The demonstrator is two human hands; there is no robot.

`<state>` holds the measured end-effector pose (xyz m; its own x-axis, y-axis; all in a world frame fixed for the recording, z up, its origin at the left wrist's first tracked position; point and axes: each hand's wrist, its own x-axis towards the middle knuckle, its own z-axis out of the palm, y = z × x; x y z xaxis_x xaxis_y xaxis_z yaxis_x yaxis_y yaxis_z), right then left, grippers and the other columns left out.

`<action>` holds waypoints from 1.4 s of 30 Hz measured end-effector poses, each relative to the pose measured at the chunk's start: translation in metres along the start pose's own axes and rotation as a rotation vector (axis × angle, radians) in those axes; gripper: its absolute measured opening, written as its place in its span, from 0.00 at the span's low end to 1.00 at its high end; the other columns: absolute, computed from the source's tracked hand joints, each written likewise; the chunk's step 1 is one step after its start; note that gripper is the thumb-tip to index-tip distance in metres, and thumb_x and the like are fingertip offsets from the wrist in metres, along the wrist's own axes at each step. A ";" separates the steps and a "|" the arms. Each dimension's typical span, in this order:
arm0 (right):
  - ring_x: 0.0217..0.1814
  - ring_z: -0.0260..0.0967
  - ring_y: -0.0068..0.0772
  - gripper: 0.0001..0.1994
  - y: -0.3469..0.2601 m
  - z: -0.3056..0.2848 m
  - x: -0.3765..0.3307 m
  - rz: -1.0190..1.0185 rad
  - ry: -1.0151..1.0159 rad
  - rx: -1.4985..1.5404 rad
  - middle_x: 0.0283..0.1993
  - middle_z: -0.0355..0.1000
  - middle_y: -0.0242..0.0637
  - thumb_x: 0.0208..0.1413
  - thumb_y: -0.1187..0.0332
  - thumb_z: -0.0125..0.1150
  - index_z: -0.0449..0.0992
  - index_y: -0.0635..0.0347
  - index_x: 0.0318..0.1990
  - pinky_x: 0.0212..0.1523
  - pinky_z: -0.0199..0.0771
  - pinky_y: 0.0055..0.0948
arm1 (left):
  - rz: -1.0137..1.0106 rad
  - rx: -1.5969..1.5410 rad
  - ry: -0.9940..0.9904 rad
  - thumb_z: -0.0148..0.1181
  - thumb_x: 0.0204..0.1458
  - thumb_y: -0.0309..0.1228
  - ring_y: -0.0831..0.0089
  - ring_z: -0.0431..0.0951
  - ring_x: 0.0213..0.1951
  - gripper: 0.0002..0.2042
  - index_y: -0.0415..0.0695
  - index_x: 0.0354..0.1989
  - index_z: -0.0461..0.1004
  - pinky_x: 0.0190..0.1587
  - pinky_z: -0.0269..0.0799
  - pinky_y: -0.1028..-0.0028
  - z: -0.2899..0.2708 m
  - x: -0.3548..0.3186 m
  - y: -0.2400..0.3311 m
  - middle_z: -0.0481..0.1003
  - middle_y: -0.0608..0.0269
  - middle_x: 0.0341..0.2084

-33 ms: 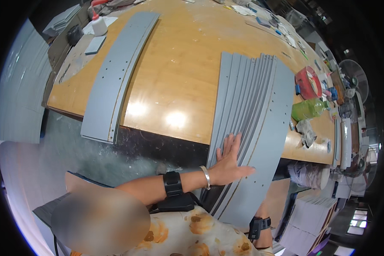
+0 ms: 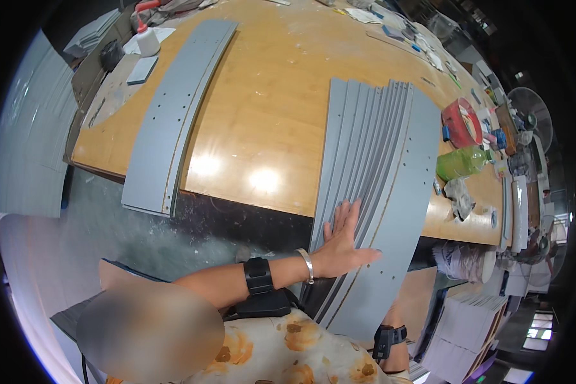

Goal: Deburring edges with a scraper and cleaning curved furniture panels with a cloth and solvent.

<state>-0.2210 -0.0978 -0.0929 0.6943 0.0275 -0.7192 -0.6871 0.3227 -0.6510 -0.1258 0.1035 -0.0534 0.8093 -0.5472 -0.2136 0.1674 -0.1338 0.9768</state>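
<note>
A fanned stack of long grey boards (image 2: 390,211) lies on the wooden table and juts over its front edge toward me. The top board has drilled holes and a thin groove along its length. My left hand (image 2: 343,248) rests across the stack, fingers spread, palm over the stepped board edges and thumb on the top board. My right hand (image 2: 395,315) is at the near right edge of the stack, where the boards hide its fingers. On the left side of the table lies another small stack of grey drilled boards (image 2: 173,128), also overhanging the front edge.
A white bottle with a red tip (image 2: 147,41) stands at the back left. Right of the boards are a red tub (image 2: 462,123), a green bottle (image 2: 461,164) lying down and a crumpled cloth (image 2: 458,200). Pale panels are stacked on the floor (image 2: 451,336).
</note>
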 end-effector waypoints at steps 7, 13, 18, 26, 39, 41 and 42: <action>0.45 0.67 0.30 0.20 -0.014 0.015 -0.004 -0.029 0.018 0.027 0.47 0.67 0.40 0.59 0.59 0.44 0.64 0.66 0.52 0.43 0.71 0.28 | 0.040 -0.014 0.031 0.58 0.40 0.54 0.46 0.21 0.64 0.53 0.35 0.64 0.29 0.61 0.18 0.49 0.004 0.003 -0.005 0.27 0.33 0.62; 0.46 0.67 0.29 0.21 -0.027 0.025 -0.011 -0.066 0.039 0.044 0.48 0.67 0.39 0.60 0.59 0.44 0.63 0.65 0.53 0.44 0.70 0.28 | -0.165 0.084 0.079 0.59 0.40 0.54 0.49 0.27 0.66 0.53 0.31 0.63 0.34 0.64 0.29 0.59 -0.005 -0.009 0.005 0.34 0.32 0.62; 0.49 0.64 0.29 0.23 -0.031 0.032 0.000 -0.115 0.038 0.011 0.51 0.64 0.39 0.61 0.57 0.41 0.60 0.64 0.56 0.47 0.68 0.29 | -0.136 -0.526 -0.082 0.56 0.50 0.39 0.63 0.56 0.59 0.43 0.37 0.64 0.31 0.60 0.51 0.69 -0.028 -0.022 0.013 0.53 0.42 0.58; 0.54 0.59 0.27 0.26 -0.044 0.050 0.001 -0.281 0.026 -0.087 0.56 0.60 0.39 0.60 0.56 0.45 0.55 0.65 0.59 0.50 0.65 0.25 | -0.052 -0.623 -0.134 0.55 0.52 0.41 0.69 0.60 0.56 0.41 0.36 0.64 0.34 0.58 0.54 0.70 -0.042 -0.022 -0.018 0.58 0.52 0.56; 0.61 0.54 0.41 0.41 -0.074 0.073 -0.016 -0.547 0.083 -0.583 0.57 0.58 0.51 0.47 0.51 0.60 0.48 0.61 0.64 0.59 0.54 0.33 | -0.178 -0.957 -0.146 0.42 0.56 0.49 0.66 0.70 0.49 0.29 0.36 0.56 0.58 0.51 0.67 0.68 -0.051 -0.059 -0.042 0.67 0.52 0.49; 0.60 0.54 0.45 0.42 -0.075 0.075 -0.015 -0.577 0.112 -0.689 0.55 0.59 0.53 0.44 0.51 0.63 0.49 0.61 0.63 0.59 0.54 0.35 | -0.150 -1.037 -0.103 0.42 0.56 0.50 0.65 0.70 0.48 0.29 0.37 0.56 0.58 0.50 0.68 0.67 -0.045 -0.061 -0.061 0.67 0.52 0.49; 0.59 0.54 0.48 0.44 -0.080 0.083 -0.023 -0.591 0.194 -0.911 0.53 0.60 0.55 0.41 0.52 0.66 0.51 0.61 0.63 0.58 0.55 0.36 | -0.180 -1.107 -0.014 0.42 0.55 0.51 0.64 0.70 0.49 0.29 0.38 0.56 0.59 0.51 0.67 0.66 -0.040 -0.061 -0.068 0.67 0.52 0.49</action>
<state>-0.1639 -0.0456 -0.0040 0.9748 -0.0762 -0.2098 -0.2142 -0.5844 -0.7827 -0.1644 0.1789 -0.1057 0.7179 -0.6038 -0.3465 0.6950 0.5930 0.4067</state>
